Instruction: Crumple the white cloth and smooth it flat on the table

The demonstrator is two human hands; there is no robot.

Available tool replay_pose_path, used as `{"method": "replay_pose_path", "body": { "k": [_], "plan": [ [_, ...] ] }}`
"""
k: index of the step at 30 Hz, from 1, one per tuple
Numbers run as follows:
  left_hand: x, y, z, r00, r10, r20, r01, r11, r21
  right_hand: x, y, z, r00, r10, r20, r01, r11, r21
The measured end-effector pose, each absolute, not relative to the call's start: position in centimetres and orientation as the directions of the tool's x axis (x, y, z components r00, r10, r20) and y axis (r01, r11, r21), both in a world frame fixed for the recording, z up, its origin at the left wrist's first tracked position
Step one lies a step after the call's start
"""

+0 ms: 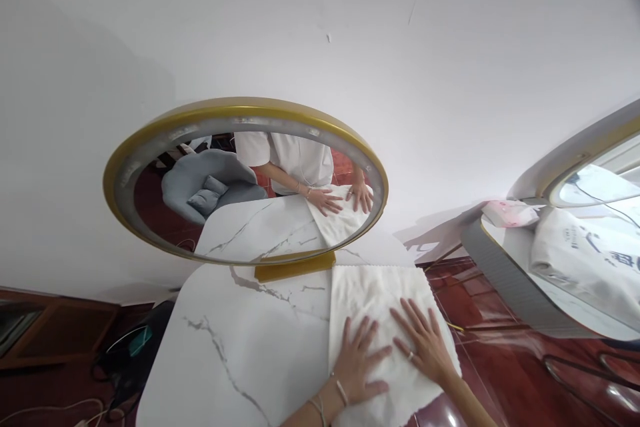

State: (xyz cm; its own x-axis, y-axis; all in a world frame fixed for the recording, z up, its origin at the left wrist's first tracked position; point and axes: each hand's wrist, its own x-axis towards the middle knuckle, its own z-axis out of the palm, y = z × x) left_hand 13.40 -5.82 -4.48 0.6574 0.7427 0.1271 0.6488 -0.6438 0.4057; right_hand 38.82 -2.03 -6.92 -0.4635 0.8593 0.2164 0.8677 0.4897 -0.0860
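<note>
A white cloth (373,287) with a scalloped edge lies spread over the right part of a white marble-patterned table (240,340). Pressed flat on the cloth is my left hand (357,360), its fingers spread; bracelets circle the wrist. My right hand (420,340), with a ring on one finger, also rests flat on the cloth, further right and a little higher. Neither hand grips anything. The cloth's right side reaches the table's right edge, and its lower part runs toward the bottom of the view. Slight wrinkles show around the fingers.
A round gold-framed mirror (245,107) stands on a gold base (295,268) at the table's back, reflecting both hands and a grey chair. To the right, another table (505,280) bears a tissue pack (510,212) and a white printed fabric (590,260). A dark bag (135,347) is at left.
</note>
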Motion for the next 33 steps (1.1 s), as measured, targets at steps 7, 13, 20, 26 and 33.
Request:
{"method": "replay_pose_path", "body": {
  "k": [7,13,20,26,33],
  "plan": [
    [14.7,2.1,-3.7,0.614,0.779,0.125,0.689,-0.607,0.396,38.4,7.9,-7.1,-0.292,0.914,0.282,0.924,0.346,-0.165],
    [14.4,2.8,-4.4,0.536,0.821,0.198,0.722,-0.567,0.397,36.9,12.0,-7.2,-0.289,0.896,0.339,0.911,0.366,-0.192],
    [12.6,0.7,-3.5,0.565,0.806,0.178,0.681,-0.577,0.45,36.2,8.8,-8.7,-0.245,0.904,0.351,0.926,0.325,-0.191],
    [10.6,-2.1,-3.6,0.58,0.801,0.148,0.637,-0.559,0.531,34.8,5.5,-9.0,-0.229,0.923,0.309,0.953,0.277,-0.121],
    [7.3,-4.8,-4.1,0.598,0.793,0.118,0.619,-0.551,0.56,29.0,3.2,-9.6,-0.097,0.957,0.273,0.979,0.141,-0.148]
  ]
}}
